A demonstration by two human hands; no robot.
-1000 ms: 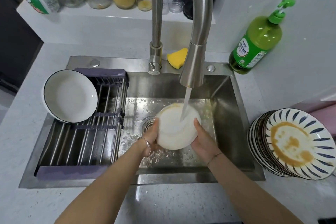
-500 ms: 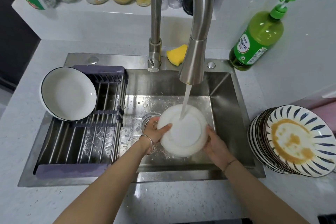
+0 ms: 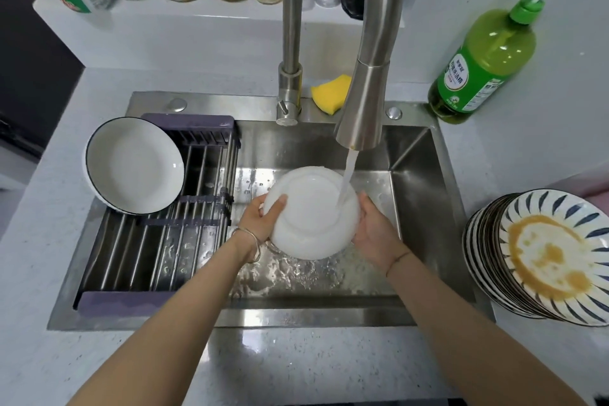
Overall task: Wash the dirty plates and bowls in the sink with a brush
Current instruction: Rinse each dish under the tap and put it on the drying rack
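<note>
So the white bowl (image 3: 311, 212) is getting flipped over: a second ago its stained inside was facing up, now its underside is taking the stream just below the faucet (image 3: 362, 102). Left hand (image 3: 263, 217) and right hand (image 3: 374, 231) are both gripping its rim. Looks like rinsing is wrapping up, with the dirty stack (image 3: 540, 257) waiting right of the faucet.

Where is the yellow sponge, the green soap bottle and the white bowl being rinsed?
yellow sponge (image 3: 330, 93): head view, its top face.
green soap bottle (image 3: 487, 56): head view, its body.
white bowl (image 3: 308, 214): head view, its underside.
</note>
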